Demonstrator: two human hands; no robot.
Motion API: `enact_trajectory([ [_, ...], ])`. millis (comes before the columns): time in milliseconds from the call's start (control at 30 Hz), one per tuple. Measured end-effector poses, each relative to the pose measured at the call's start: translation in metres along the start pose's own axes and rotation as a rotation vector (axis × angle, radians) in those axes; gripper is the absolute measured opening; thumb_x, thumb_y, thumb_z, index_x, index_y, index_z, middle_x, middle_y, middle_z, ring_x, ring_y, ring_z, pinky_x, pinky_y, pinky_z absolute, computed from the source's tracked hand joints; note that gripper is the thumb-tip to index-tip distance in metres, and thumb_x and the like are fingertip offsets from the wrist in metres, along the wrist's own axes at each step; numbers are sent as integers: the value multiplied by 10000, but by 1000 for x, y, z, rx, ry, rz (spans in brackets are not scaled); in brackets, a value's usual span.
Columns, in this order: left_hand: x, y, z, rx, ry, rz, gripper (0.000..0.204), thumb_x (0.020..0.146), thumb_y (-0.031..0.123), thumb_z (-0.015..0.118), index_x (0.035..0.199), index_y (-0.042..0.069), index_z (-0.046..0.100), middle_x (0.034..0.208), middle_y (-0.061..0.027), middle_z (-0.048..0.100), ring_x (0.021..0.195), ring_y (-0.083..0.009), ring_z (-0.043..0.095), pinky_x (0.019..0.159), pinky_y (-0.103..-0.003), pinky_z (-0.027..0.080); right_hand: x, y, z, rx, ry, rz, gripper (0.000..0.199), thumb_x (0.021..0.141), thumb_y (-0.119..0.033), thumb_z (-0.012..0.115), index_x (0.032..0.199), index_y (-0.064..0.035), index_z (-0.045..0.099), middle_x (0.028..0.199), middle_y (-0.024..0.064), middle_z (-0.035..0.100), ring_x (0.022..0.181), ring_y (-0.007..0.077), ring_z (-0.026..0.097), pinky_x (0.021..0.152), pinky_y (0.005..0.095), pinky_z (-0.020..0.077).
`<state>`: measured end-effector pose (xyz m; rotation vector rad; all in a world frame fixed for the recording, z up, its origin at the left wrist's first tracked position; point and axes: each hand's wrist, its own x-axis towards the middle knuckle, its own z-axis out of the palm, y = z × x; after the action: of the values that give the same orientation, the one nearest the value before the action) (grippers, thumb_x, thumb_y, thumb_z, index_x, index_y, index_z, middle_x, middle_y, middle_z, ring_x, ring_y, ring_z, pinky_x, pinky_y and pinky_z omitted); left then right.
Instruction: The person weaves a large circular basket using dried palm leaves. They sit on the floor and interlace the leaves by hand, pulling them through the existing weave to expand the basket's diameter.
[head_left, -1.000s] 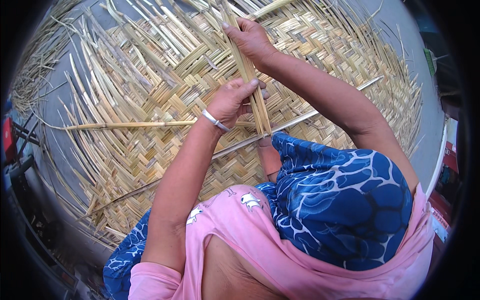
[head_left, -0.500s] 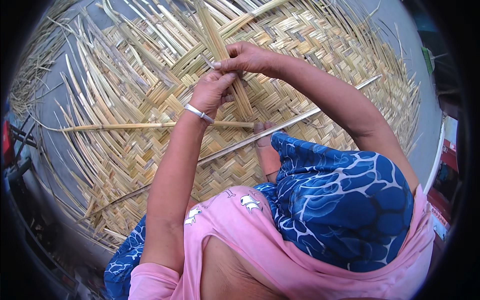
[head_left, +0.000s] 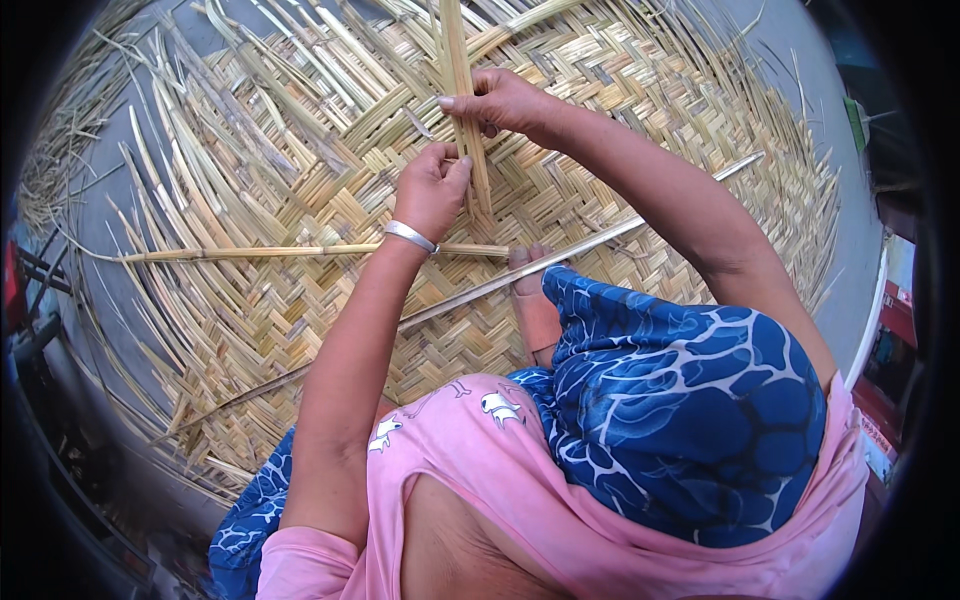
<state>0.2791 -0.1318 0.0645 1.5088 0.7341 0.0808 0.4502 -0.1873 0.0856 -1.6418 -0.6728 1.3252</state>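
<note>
Left hand [head_left: 432,190] clenched round lower end of strips [head_left: 458,70]. Right hand [head_left: 497,100] pinched same strips higher up, thumb on top. Strips stood near upright over mat [head_left: 300,300], just past its middle. Mat's centre already woven tight in herringbone. Edges all round loose, unwoven ends fanning out. Two long slats [head_left: 300,253] lay across weave near foot [head_left: 530,300]. Judged: well along, rim far from finished.

We see the bamboo strips [head_left: 462,110] standing on the woven mat [head_left: 250,300], between the left hand [head_left: 430,190] and right hand [head_left: 500,100]; a foot [head_left: 530,295] rests nearer.
</note>
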Motion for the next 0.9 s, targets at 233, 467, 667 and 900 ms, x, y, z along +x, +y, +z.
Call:
enact_trajectory([
  [233,-3,9,-1,111,-4,18,203,871,121,533,989,-42,563,716,-79,616,597,-124,619,532,-248,497,0,2,3,-5,18,14,296,812,-348,668,868,-60,625,692,16,598,582,97,540,518,230,433],
  [467,2,14,-17,-150,-142,-166,209,890,135,525,1019,-19,585,784,-43,621,640,-102,616,522,-225,487,2,6,1,63,-1,44,287,821,-337,659,880,-60,612,694,21,598,567,94,528,521,232,428],
  [667,4,8,-21,45,-142,-76,212,888,161,541,995,-13,601,743,-34,609,624,-99,597,526,-232,492,3,8,2,74,-14,61,276,825,-331,656,871,-64,606,693,21,596,551,90,515,518,230,418],
  [900,3,6,-17,62,-35,-52,167,854,125,571,884,-35,609,662,-59,600,591,-116,585,549,-248,468,1,5,5,43,13,31,278,825,-336,654,862,-63,612,695,19,595,560,93,523,525,233,428],
])
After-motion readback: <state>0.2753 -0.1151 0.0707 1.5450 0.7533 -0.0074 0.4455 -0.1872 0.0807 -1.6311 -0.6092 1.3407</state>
